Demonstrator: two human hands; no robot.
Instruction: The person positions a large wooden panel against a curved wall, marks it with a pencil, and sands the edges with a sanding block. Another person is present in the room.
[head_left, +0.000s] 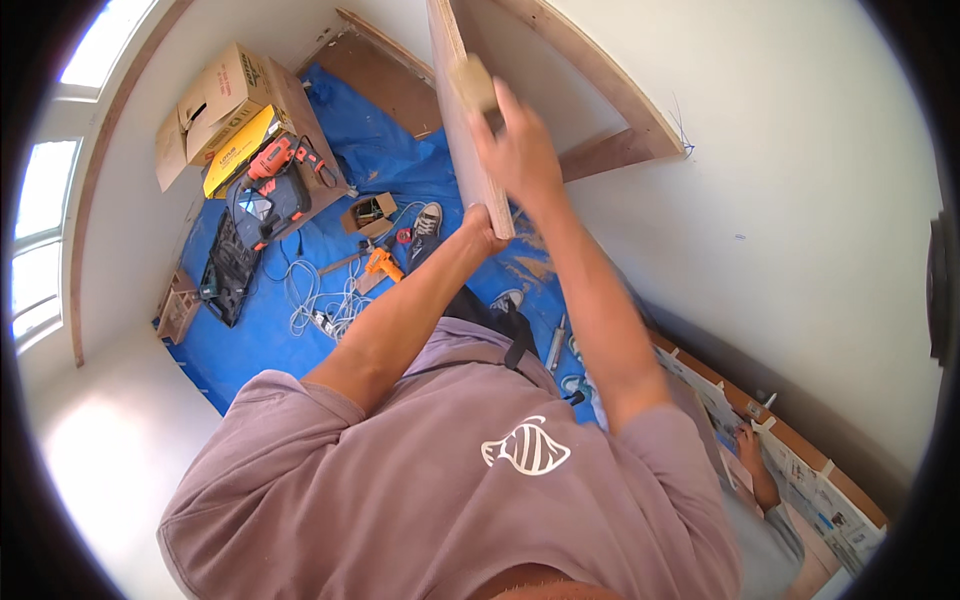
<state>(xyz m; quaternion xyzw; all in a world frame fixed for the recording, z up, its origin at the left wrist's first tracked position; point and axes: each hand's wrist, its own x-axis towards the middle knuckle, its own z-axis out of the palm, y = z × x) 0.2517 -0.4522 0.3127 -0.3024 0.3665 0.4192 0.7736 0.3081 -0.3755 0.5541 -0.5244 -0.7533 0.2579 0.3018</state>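
A wooden board [465, 150] stands on edge in front of me, its pale layered edge facing up. My left hand [483, 228] is closed around the board's near lower end. My right hand [522, 150], slightly blurred, is closed on a tan sanding block [473, 84]. The block lies against the board's upper edge, toward its far end. The fingertips of my left hand are partly hidden behind the board.
A blue tarp [390, 155] covers the floor. An orange power drill [275, 158] and cardboard box [225, 95] sit at the left. An orange tool [382, 263] and a coiled cable [310, 300] lie near my feet. Another person's arm [755, 465] shows at the lower right.
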